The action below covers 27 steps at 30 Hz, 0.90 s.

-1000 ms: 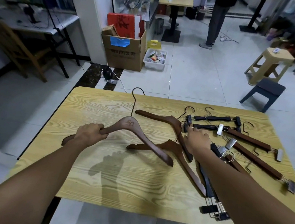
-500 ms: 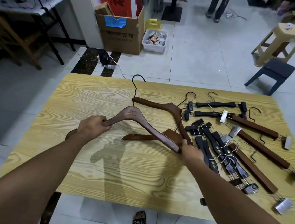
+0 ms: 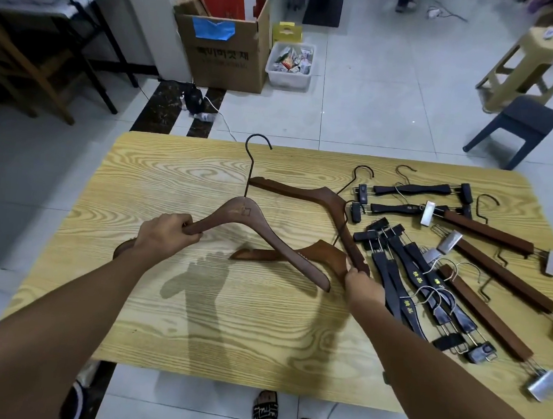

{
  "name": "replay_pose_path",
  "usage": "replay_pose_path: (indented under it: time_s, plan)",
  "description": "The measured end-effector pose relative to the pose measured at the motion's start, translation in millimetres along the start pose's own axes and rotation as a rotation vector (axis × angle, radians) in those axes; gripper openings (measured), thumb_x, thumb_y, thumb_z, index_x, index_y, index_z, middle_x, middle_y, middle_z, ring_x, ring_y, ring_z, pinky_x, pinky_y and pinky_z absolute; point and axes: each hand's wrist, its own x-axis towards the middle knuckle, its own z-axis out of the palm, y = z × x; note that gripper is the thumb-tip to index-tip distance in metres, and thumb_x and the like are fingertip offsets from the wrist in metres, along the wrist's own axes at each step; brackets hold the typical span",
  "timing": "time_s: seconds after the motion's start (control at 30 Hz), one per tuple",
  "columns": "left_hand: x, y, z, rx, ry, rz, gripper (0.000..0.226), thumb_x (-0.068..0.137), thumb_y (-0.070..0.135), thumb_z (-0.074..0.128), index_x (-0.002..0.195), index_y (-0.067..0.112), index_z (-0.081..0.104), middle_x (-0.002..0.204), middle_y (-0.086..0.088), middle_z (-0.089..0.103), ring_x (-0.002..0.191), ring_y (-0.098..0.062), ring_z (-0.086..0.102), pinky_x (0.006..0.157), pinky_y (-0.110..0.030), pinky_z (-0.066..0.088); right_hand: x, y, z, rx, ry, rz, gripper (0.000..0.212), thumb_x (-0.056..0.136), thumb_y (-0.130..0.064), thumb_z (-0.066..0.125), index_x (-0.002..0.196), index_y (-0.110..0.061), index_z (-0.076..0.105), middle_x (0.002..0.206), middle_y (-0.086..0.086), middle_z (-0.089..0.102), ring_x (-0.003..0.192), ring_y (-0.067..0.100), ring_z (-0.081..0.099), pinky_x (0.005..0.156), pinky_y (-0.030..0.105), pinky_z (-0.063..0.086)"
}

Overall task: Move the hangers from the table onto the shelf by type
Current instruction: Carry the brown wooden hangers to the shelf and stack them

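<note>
My left hand (image 3: pixel 166 233) grips the left arm of a brown wooden coat hanger (image 3: pixel 241 216), held just above the wooden table (image 3: pixel 165 316). My right hand (image 3: pixel 360 285) grips the near ends of two more brown coat hangers (image 3: pixel 309 195), which lie crossed under the first. To the right lie several black clip hangers (image 3: pixel 405 287) in a pile, two more black ones (image 3: pixel 413 191) at the back, and three brown bar hangers with metal clips (image 3: pixel 495 288). No shelf is in view.
Beyond the table's far edge stand a cardboard box (image 3: pixel 225 51) and a white bin (image 3: pixel 291 67) on the tiled floor. A dark stool (image 3: pixel 516 126) and a beige stool (image 3: pixel 532 64) stand at the right. My sandalled feet (image 3: pixel 287 417) show below the near edge.
My right hand slid from the black clip hangers to the near ends of the two lower coat hangers and took hold. The left hand keeps its grip; my view shifted back and down.
</note>
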Motion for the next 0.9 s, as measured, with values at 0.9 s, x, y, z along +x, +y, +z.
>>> replay_pose_path:
  time_s: [0.9]
  plan:
    - [-15, -16, -131, 0.061, 0.203, 0.029, 0.030, 0.081, 0.050, 0.059, 0.065, 0.027, 0.048, 0.066, 0.009, 0.057, 0.068, -0.016, 0.055, 0.053, -0.027, 0.031, -34, -52, -178, 0.199, 0.403, -0.038, 0.029, 0.092, -0.010, 0.058, 0.119, -0.005, 0.049, 0.113, 0.009, 0.062, 0.103, 0.029, 0.064, 0.071, 0.032, 0.048]
